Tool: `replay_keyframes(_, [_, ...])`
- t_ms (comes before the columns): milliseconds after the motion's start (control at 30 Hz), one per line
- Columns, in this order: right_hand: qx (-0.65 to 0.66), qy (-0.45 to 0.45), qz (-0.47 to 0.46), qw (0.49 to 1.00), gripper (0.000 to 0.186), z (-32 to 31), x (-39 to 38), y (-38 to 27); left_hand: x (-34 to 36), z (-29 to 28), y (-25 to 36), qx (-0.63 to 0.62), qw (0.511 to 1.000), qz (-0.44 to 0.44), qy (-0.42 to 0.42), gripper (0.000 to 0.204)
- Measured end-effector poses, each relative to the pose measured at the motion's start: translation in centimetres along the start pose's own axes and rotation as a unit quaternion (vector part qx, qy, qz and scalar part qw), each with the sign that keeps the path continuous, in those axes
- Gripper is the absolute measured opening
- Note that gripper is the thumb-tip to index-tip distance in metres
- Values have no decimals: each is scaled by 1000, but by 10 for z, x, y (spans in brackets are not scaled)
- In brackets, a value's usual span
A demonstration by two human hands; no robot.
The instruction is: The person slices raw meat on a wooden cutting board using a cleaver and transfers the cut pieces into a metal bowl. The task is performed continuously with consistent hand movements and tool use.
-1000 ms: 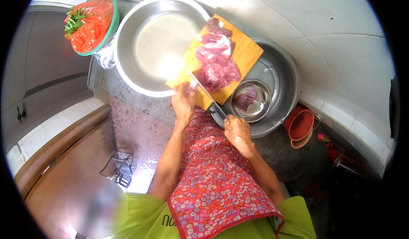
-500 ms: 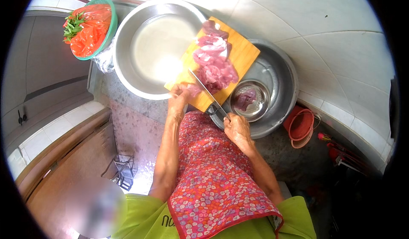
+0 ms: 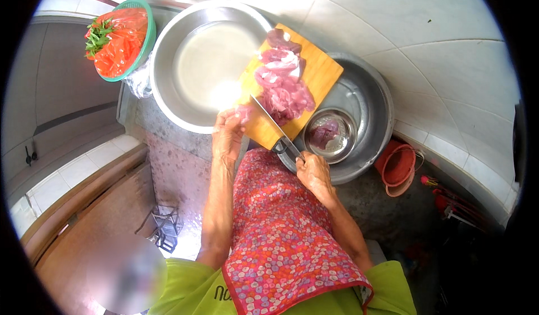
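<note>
A wooden cutting board (image 3: 321, 71) lies across the rims of two metal basins, with a pile of raw meat (image 3: 286, 90) on it. My right hand (image 3: 313, 173) is closed round the handle of a knife (image 3: 274, 123), whose blade rests by the near-left edge of the pile. Between the fingers of my left hand (image 3: 227, 129), at the board's left corner, is a small piece of meat (image 3: 243, 113). A round metal bowl (image 3: 349, 146) with some meat in it sits inside the right basin (image 3: 370, 99), beside my right hand.
The left basin (image 3: 163, 90) holds cloudy water. Beyond it a green basket (image 3: 150, 31) carries red plastic bags and green vegetables. A red bucket (image 3: 396, 166) stands right of the basins, near the tiled wall (image 3: 449, 85). A metal rack (image 3: 165, 225) is at lower left.
My left hand has moved slightly left, away from the blade, with the piece of meat in its fingers. The right hand and knife have hardly moved.
</note>
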State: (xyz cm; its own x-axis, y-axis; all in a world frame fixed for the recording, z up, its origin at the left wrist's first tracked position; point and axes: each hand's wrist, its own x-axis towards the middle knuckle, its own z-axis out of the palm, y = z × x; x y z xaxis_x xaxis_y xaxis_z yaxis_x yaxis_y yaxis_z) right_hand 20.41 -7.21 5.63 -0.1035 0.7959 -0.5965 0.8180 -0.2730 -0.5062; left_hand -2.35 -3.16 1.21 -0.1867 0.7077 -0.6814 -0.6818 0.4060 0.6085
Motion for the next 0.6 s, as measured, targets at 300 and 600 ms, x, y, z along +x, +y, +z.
replay_keyframes(300, [3, -9, 14, 1000, 19, 6, -5, -2, -16, 1, -59, 200, 969, 22, 144, 8])
replay_keyframes(600, [-3, 5, -30, 1000, 11, 18, -21, -16, 15, 13, -35, 596, 684, 419, 27, 24])
